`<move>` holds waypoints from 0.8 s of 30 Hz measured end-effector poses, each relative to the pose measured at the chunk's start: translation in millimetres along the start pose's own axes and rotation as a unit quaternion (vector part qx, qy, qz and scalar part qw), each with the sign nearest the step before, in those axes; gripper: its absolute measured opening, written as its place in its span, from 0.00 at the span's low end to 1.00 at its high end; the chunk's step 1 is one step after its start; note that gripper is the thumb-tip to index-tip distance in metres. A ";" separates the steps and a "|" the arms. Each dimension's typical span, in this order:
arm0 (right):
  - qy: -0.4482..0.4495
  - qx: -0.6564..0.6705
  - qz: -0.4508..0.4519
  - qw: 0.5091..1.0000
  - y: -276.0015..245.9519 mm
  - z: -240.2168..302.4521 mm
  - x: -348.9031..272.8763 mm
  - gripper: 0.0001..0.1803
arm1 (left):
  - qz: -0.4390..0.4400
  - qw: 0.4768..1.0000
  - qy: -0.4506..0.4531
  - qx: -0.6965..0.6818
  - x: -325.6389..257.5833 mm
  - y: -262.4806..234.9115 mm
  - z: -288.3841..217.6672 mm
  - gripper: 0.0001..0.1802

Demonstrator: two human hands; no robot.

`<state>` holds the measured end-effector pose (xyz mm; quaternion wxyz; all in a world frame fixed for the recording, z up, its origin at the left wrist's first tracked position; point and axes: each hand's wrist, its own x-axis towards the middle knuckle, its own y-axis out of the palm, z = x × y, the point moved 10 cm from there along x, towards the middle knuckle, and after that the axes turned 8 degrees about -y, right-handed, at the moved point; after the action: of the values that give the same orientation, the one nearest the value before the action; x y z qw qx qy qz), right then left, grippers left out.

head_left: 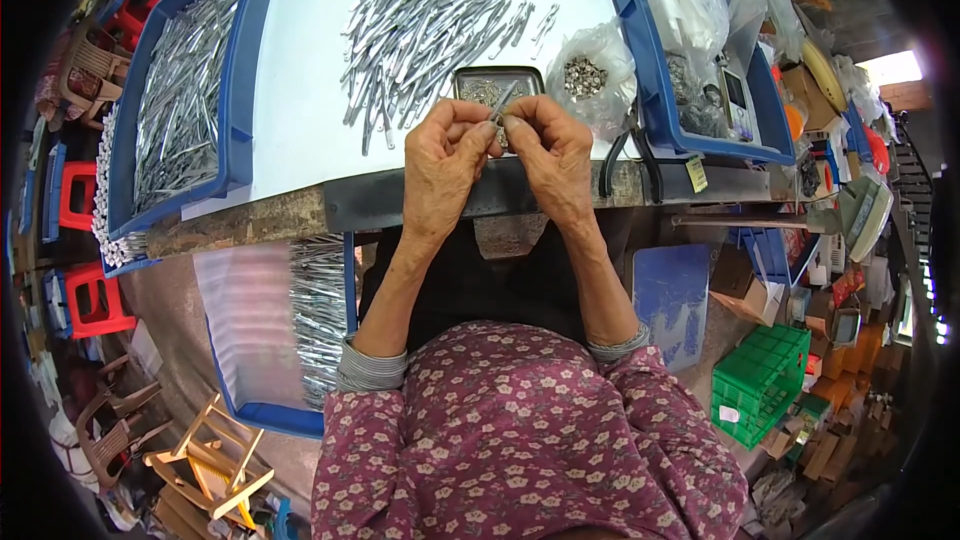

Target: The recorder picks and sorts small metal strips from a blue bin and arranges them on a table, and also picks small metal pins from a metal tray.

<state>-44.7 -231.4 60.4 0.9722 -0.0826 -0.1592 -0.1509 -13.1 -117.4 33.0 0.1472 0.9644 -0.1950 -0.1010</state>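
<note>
At the near edge of the white table [300,110], I see two hands: the left hand [440,160] and the right hand [555,160] both pinch one slim metal strip [503,98] between thumbs and fingers. Far beyond lies one heap of strips [430,30], too many to count. One dark tray [457,83] sits just past the fingers, which partly block my view of it. To the right are one clear bag [615,52] of small metal parts and one pair of pliers [650,165]; two blue bins, one left [235,135], one right [660,70], flank everything.
</note>
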 end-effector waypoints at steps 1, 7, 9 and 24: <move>0.000 0.000 0.000 1.000 -0.4 0.2 0.2 0.03 | -0.004 1.000 -0.003 0.014 0.2 -0.8 0.2 0.06; -0.002 -0.001 0.009 1.000 -0.9 -0.3 0.7 0.03 | -0.026 0.998 0.014 0.050 -1.8 -2.8 -6.1 0.05; 0.009 -0.015 0.017 1.000 -1.4 -0.9 0.5 0.03 | -0.027 0.998 0.018 0.056 -1.8 -2.3 -6.9 0.05; 0.050 0.065 0.030 0.996 -0.1 -14.5 -2.4 0.05 | 0.005 1.000 -0.018 0.003 -2.2 4.9 -0.2 0.04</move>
<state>-42.7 -233.9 46.0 0.9863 -0.0159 -0.1170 -0.1149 -16.8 -120.8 35.1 0.1415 0.9618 -0.2028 -0.1174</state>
